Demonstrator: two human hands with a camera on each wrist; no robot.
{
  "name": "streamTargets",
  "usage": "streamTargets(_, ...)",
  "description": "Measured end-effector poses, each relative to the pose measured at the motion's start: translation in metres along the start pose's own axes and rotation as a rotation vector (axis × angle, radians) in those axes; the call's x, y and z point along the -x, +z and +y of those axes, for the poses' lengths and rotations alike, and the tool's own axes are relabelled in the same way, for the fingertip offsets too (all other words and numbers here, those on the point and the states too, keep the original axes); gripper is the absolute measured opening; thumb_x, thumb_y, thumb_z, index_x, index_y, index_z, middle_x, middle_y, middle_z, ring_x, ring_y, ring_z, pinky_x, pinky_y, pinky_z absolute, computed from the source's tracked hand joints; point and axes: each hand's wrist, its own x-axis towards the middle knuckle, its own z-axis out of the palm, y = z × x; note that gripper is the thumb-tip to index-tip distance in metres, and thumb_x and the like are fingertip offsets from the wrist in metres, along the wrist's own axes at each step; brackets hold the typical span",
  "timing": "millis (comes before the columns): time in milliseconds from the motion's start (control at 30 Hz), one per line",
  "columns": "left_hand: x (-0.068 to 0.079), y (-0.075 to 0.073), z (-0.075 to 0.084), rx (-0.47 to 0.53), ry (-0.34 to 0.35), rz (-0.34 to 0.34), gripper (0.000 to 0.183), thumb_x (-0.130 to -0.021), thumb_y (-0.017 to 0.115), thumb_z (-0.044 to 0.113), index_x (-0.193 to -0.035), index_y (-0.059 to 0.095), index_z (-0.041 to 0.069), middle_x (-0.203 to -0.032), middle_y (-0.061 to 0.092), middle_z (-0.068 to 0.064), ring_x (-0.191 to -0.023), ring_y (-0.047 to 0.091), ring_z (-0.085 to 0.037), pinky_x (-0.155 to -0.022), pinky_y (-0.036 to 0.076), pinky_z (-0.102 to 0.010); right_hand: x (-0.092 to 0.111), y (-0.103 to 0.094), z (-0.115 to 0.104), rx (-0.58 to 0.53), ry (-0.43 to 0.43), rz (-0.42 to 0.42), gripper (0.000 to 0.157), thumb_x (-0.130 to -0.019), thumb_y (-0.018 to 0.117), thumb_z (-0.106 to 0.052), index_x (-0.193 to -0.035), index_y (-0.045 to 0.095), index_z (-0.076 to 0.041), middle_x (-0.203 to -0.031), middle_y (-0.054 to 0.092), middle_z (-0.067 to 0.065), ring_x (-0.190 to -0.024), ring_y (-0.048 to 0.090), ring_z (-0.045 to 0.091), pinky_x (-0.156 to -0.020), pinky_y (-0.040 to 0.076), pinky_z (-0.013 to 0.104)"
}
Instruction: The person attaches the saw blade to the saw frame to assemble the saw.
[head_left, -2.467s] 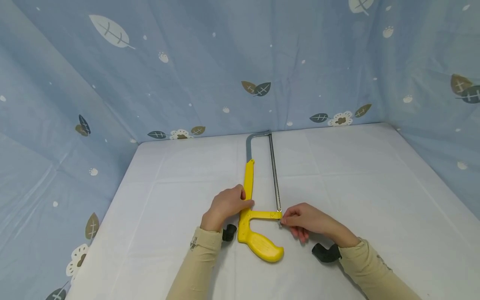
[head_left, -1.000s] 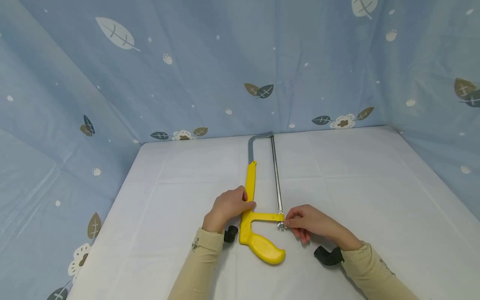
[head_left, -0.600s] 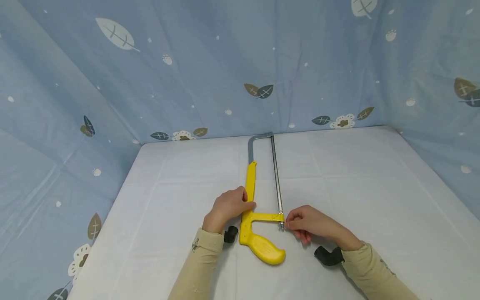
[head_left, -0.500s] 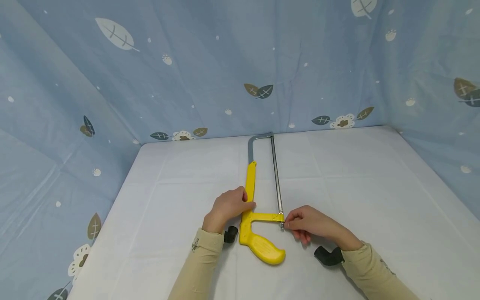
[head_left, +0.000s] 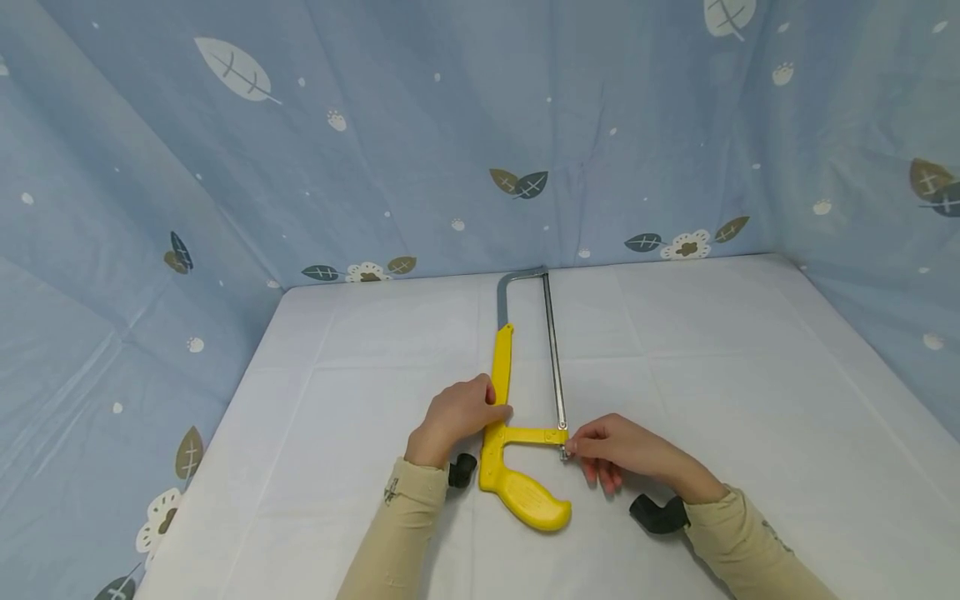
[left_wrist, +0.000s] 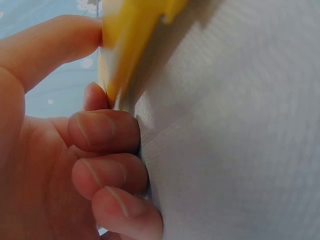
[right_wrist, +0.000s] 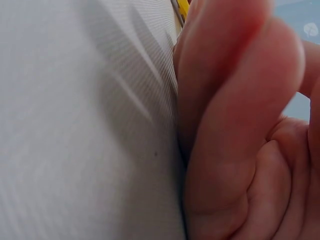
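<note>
A hacksaw [head_left: 532, 500] with a yellow handle and a grey front bow lies flat on the white-covered table, its blade [head_left: 555, 350] on the right side. My left hand [head_left: 453, 417] pinches the yellow frame above the handle between thumb and index finger. In the left wrist view the other fingers [left_wrist: 112, 172] curl against the cloth beside the frame [left_wrist: 132, 45]. At the blade's near end, a small metal wing nut [head_left: 563, 454] sticks out below the yellow crossbar. The thumb and index fingertips of my right hand [head_left: 626, 450] pinch it, partly covering it; the right wrist view hides this contact.
Black curved pieces sit by each wrist, one at the left cuff [head_left: 462, 471] and one at the right cuff [head_left: 658, 514]. White cloth [head_left: 360, 392] covers the table. A blue leaf-patterned curtain [head_left: 420, 150] hangs along its back and sides.
My right fingertips have shifted slightly left onto the wing nut, whose wings have turned from spread sideways to a narrower profile. My left hand and the hacksaw keep their places.
</note>
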Motion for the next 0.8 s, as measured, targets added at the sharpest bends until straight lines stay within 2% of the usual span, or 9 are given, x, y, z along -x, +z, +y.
streamTargets(333,0.0006,-0.0002,0.0000,0.003,0.003,-0.001,0.027,-0.078,0.062,0.039,-0.080,0.048,0.016,-0.065,0.048,0.000,-0.056,0.045,-0.016,-0.051,0.033,-0.028,-0.0013,-0.0010,0.0031,0.013,-0.040,-0.014,0.027,-0.088,0.055,-0.031,-0.093,0.063,-0.006,-0.062,0.060,0.011,-0.041,0.051,0.014,-0.040,0.041,0.023)
streamTargets(800,0.0005,-0.0006,-0.0003,0.004,0.007,-0.004,0.028,-0.078,0.062,0.040,-0.080,0.048,0.016,-0.065,0.048,0.000,-0.056,0.045,-0.016,-0.051,0.033,-0.028,-0.0019,-0.0009,0.0028,0.020,-0.049,0.035,0.024,-0.086,0.059,-0.027,-0.091,0.059,-0.004,-0.057,0.056,0.006,-0.041,0.051,0.016,-0.041,0.044,0.028)
